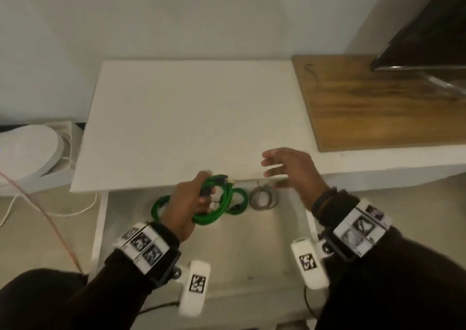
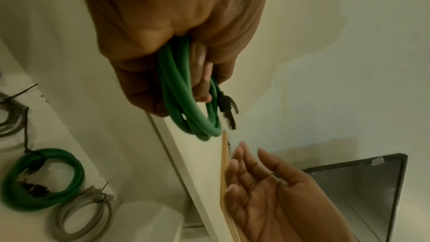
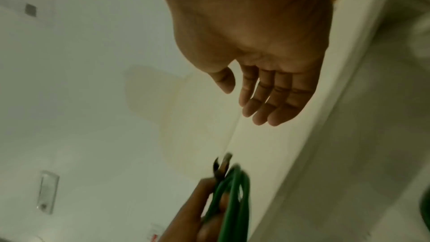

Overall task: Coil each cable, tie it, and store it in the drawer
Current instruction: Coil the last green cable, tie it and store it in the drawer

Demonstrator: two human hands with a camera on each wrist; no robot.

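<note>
White walls back a low white bench (image 1: 191,118) whose drawer (image 1: 227,249) stands pulled open below its front edge, with a wooden-topped unit (image 1: 378,107) and a dark screen (image 1: 428,27) off to the right. Over the drawer, the left hand (image 1: 187,203) has its fingers curled round a green cable coil (image 1: 219,203), the black plug (image 2: 227,109) sticking out past the knuckles; whether this coil is tied cannot be told. The right hand (image 1: 290,171) hangs empty by the bench edge, fingers loosely straight and slightly apart. Already lying in the drawer are a second green coil (image 2: 44,178) and a grey coil (image 2: 86,214), each cinched with a black tie. The step looks like stowing — and the risks sit there: loops may spring open if the grip loosens on an untied coil, the plug could catch the bench's front edge on the way in, or the coil could land on its neighbours and tangle with their tie tails.
</note>
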